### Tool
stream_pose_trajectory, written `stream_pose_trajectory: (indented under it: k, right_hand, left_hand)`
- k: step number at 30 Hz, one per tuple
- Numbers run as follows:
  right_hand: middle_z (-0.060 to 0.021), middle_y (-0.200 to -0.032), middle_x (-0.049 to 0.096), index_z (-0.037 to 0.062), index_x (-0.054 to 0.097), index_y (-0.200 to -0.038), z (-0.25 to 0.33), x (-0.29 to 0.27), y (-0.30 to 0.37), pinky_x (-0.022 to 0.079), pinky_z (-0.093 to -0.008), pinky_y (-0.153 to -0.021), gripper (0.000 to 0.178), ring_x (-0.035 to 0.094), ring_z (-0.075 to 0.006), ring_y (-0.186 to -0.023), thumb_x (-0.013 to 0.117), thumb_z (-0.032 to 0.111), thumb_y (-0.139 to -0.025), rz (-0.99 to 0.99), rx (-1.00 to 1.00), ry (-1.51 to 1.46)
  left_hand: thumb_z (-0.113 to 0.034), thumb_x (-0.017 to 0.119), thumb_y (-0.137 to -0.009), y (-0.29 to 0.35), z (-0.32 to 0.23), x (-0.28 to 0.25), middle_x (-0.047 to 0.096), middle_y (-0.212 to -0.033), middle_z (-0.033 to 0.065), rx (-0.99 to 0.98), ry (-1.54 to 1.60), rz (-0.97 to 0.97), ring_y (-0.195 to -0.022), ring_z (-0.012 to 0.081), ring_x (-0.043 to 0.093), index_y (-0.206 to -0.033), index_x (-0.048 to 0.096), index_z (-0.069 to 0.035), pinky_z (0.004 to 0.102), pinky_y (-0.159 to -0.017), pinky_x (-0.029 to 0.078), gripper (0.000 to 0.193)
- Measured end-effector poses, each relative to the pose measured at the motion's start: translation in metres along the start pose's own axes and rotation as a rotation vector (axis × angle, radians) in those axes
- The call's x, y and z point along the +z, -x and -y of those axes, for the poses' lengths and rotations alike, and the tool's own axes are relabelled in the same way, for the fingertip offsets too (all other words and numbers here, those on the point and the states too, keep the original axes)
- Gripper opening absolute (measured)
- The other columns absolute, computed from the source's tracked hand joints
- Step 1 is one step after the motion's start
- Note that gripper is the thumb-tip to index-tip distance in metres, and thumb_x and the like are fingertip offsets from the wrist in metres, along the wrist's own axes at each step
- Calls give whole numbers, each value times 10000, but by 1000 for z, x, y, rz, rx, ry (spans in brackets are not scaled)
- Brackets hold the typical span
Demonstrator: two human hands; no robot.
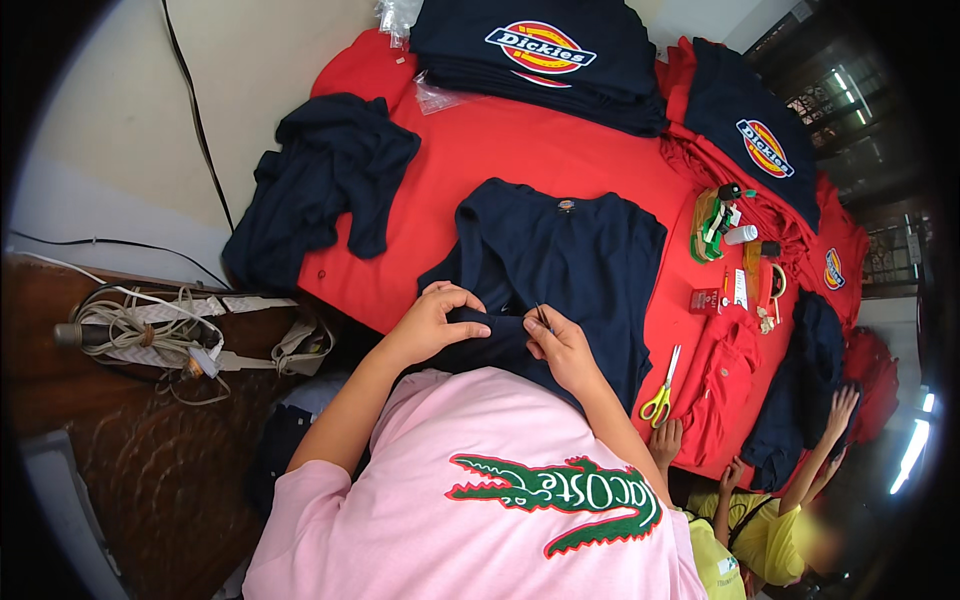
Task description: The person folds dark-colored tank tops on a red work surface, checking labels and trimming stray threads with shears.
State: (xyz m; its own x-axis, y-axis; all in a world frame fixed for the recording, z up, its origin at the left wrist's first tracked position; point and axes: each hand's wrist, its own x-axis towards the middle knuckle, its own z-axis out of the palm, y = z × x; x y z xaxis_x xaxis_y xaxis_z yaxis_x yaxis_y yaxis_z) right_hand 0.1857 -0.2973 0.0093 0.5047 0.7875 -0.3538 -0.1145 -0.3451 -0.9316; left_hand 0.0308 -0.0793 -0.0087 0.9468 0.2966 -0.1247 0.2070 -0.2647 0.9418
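Note:
A navy garment (590, 255) with a rounded neckline lies on the red cloth in front of me. My left hand (438, 322) pinches a folded edge of it between thumb and fingers. Close by on the right, my right hand (562, 348) is closed around small dark thread snips (544, 316), their points sticking out above the fingers and the rest hidden. Its fingertips are at the same navy edge; whether they also grip the cloth I cannot tell.
Yellow-handled scissors (657, 402) lie right of the garment. Beyond are green tape dispensers (712, 225) and a red box (705, 300). Folded navy garments (540, 85) are stacked at the back, a crumpled one (330, 165) at left. Coiled cable (150, 330) hangs left; people in yellow (770, 540) work at right.

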Motion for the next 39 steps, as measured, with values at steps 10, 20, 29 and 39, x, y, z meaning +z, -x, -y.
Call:
stream_pose_trajectory:
  k: [10, 20, 29, 39]
  right_hand:
    - [-193, -987, 747, 21, 655, -1165, 41, 12, 20, 566, -425, -831, 320, 742, -377, -941, 741, 296, -1025, -247, -227, 534]
    - [-201, -936, 744, 2, 717, -1162, 44, 27, 23, 551, -426, -751, 299, 720, -356, -824, 740, 266, -1025, -99, -225, 501]
    - [-185, -866, 742, 1, 747, -1084, 44, 22, 19, 542, -417, -695, 262, 713, -333, -746, 744, 255, -1019, -130, -222, 522]
    - [-188, -676, 669, -11, 775, -993, 63, 20, 18, 518, -436, -608, 386, 677, -327, -608, 771, 375, -984, -51, -62, 548]
  left_hand:
    - [-62, 897, -740, 4, -13, 18, 658, -918, 34, 442, -355, -355, -1028, 244, 642, -872, 654, -98, 460, -1090, 413, 279]
    - [-2, 833, -688, 8, -16, 27, 659, -896, 40, 586, -417, -435, -1062, 252, 664, -869, 663, -107, 497, -1057, 444, 269]
    - [-21, 829, -708, 7, -15, 23, 646, -877, 18, 663, -494, -466, -1048, 232, 669, -848, 685, -115, 466, -1035, 459, 222]
    - [-63, 791, -758, 10, -9, 25, 650, -866, -48, 799, -671, -477, -1049, 171, 674, -811, 693, -173, 430, -1056, 447, 157]
